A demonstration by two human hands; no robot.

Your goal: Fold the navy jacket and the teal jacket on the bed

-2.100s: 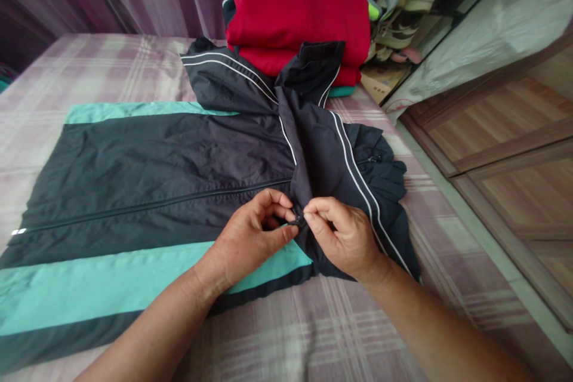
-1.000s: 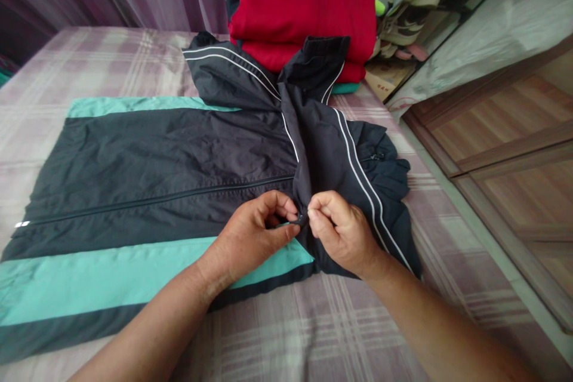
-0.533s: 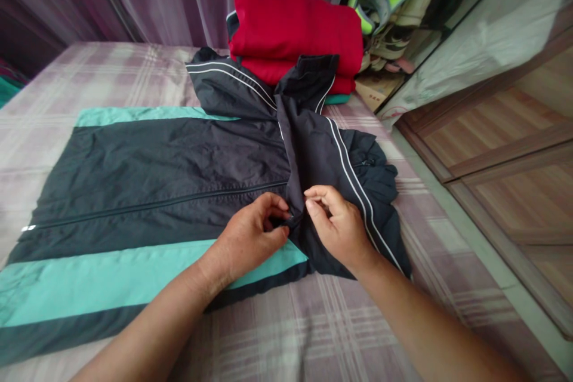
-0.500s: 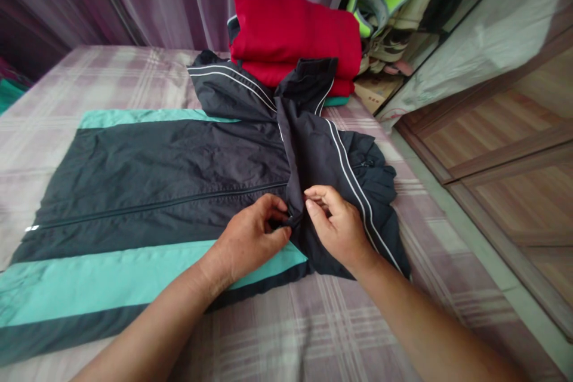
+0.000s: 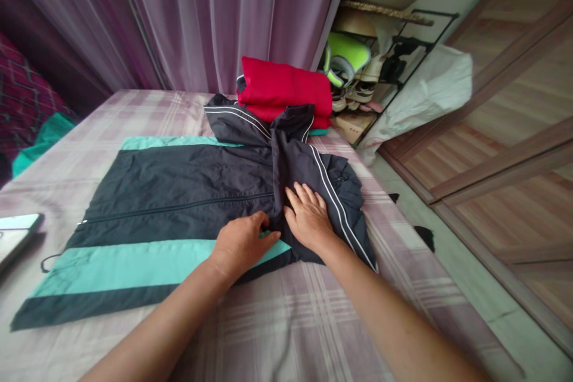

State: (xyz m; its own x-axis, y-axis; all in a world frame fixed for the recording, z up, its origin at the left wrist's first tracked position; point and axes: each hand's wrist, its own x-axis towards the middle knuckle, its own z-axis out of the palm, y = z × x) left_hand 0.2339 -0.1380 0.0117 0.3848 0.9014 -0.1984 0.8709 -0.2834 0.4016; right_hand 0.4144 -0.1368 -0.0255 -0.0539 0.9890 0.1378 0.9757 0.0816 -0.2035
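Right hand [image 5: 308, 218] lies flat — perhaps steadying the jacket [image 5: 179, 174] beneath it; left hand [image 5: 242, 243] curls alongside — grip unclear.

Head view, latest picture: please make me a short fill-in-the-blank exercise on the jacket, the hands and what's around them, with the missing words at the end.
1. The hand lying with its fingers spread on the dark jacket is the person's ____ one.
2. The paired stripes beside that hand are ____ in colour.
3. The folded cloth on top of the stack behind the jacket is ____ in colour.
4. Behind the stack hangs a purple ____.

Missing words: right; white; red; curtain.
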